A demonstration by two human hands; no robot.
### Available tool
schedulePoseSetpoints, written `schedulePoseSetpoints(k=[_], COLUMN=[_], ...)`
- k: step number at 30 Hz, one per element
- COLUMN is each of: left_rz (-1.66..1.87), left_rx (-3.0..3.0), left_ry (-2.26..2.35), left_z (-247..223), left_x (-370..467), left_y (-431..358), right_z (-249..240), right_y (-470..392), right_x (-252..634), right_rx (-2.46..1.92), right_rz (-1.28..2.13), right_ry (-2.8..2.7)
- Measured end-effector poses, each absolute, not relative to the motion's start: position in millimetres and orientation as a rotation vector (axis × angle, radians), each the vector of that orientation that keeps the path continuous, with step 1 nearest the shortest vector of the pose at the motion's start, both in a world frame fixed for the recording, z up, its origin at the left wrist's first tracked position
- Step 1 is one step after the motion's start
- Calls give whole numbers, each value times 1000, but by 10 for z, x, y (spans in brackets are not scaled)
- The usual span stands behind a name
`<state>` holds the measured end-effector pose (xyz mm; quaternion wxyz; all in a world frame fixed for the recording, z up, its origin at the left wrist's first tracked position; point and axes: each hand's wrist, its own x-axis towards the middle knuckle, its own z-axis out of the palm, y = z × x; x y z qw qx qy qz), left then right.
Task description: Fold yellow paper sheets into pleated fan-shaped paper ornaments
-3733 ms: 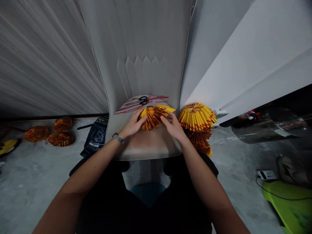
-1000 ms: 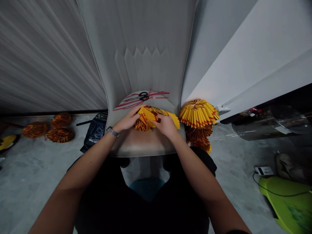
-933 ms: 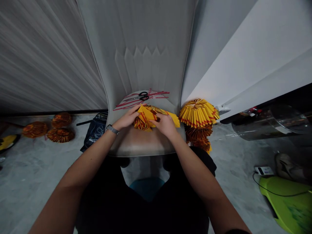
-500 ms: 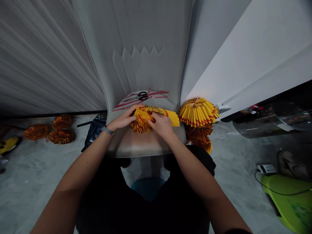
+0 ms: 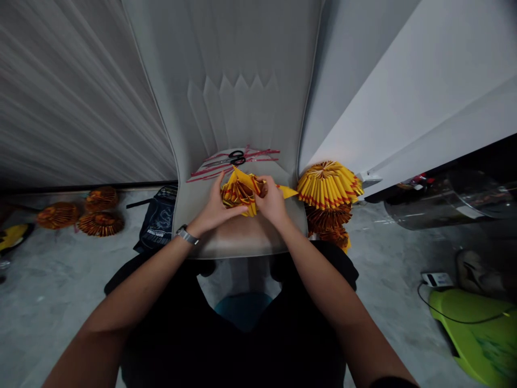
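Observation:
Between my hands, above the grey chair seat (image 5: pixel 242 242), is a bundle of pleated yellow paper (image 5: pixel 241 193) with red and gold printing. My left hand (image 5: pixel 214 207) grips its left side, thumb along the lower edge and fingers behind. My right hand (image 5: pixel 271 199) is closed on the right part of the folds; its fingertips are partly hidden in the paper. A pointed yellow end sticks out past my right hand. Behind the paper, black-handled scissors (image 5: pixel 236 157) lie on the seat among thin red strips (image 5: pixel 205 173).
Right of the chair stands a stack of finished-looking pleated paper fans (image 5: pixel 329 186). More round pleated pieces (image 5: pixel 100 223) sit on the floor at left, near a dark bag (image 5: pixel 156 223). A green plastic stool (image 5: pixel 476 328) and a cable are at lower right.
The pleated paper has been turned and spread, its folds now facing up with a point raised. My left hand has shifted its hold to the paper's left side, thumb in front.

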<state>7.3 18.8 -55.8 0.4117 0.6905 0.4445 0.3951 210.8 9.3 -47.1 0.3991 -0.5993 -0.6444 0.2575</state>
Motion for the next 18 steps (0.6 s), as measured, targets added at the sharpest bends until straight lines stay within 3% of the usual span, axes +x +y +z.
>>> schedulePoseSetpoints(k=[4,13,18], left_rz=[991,1130,1296], left_rx=[1825,1776,1892], left_ry=[957,1201,1406], left_z=[-529,-245,-331], left_x=[17,-220,-83], left_y=[234,424,396], right_z=[-465,-409,-471], right_y=[191,198,239], right_x=[2110,1993,2022], right_rx=[-1507,-1390,-1513], right_rz=[794,1392,1326], right_ry=[-1403,-1020,-1036])
